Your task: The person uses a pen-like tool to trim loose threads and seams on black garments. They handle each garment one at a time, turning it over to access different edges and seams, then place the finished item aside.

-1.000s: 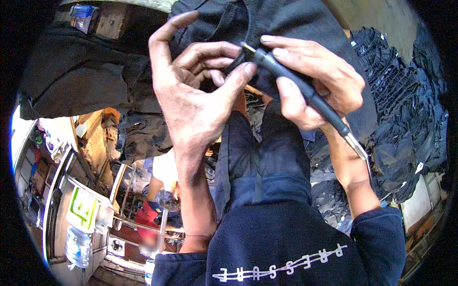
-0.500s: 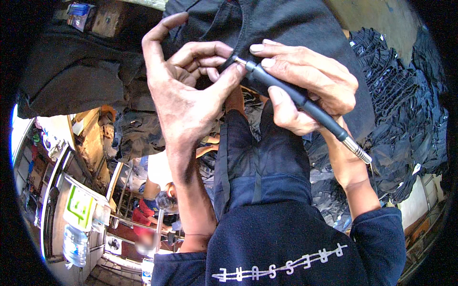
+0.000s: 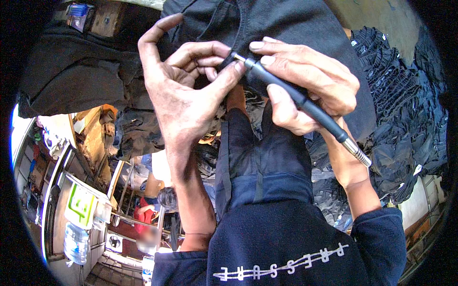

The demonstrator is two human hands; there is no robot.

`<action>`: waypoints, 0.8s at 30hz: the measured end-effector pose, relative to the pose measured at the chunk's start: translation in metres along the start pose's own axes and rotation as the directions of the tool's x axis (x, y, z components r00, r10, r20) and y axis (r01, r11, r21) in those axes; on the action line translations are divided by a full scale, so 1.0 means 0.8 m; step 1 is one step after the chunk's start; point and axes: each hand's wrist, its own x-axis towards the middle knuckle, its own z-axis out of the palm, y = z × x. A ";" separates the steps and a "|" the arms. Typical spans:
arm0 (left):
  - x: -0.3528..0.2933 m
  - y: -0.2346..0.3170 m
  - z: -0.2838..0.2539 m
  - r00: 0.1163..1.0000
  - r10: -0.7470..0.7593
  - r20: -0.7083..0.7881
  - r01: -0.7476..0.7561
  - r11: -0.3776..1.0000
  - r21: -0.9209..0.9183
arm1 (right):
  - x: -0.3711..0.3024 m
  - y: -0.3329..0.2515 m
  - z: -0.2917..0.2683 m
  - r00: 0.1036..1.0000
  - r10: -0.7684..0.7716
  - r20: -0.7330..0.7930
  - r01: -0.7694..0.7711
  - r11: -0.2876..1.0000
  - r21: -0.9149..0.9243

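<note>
Dark denim garment (image 3: 296, 23) lies spread across my lap, with a stitched seam running down toward my fingers. My left hand (image 3: 188, 102) pinches a folded edge of it between thumb and fingertips, the little finger raised. In my right hand (image 3: 317, 78) is a black pen-shaped rotary handpiece (image 3: 281, 85), gripped between thumb and fingers. It slants from upper left to lower right. Its thin metal tip touches or nearly touches the pinched edge beside my left thumb; the exact contact is hidden. A coiled metal sleeve forms its rear end.
Heaped dark garments (image 3: 396, 95) fill the right side. More dark cloth (image 3: 71, 66) hangs at the left, near a small clear box with a blue lid (image 3: 78, 16). Further off stand a water bottle (image 3: 75, 243), a green-and-white container (image 3: 80, 206) and a person in red (image 3: 144, 214).
Both hands keep their grips. My left hand has shifted very slightly to the left, and a little more of the metal tip shows. The people in the background have moved slightly.
</note>
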 end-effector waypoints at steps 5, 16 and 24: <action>0.000 0.000 0.000 1.000 0.003 0.000 -0.003 1.000 -0.006 | 0.000 0.001 -0.002 1.000 -0.001 0.011 0.001 1.000 0.024; -0.002 -0.002 0.003 1.000 0.010 -0.013 -0.010 0.999 -0.031 | -0.001 -0.002 -0.006 0.999 0.035 -0.008 -0.035 0.999 -0.026; -0.001 -0.003 0.000 1.000 0.003 0.003 -0.003 0.999 -0.040 | -0.002 0.001 0.000 1.000 0.005 -0.011 -0.004 1.000 0.026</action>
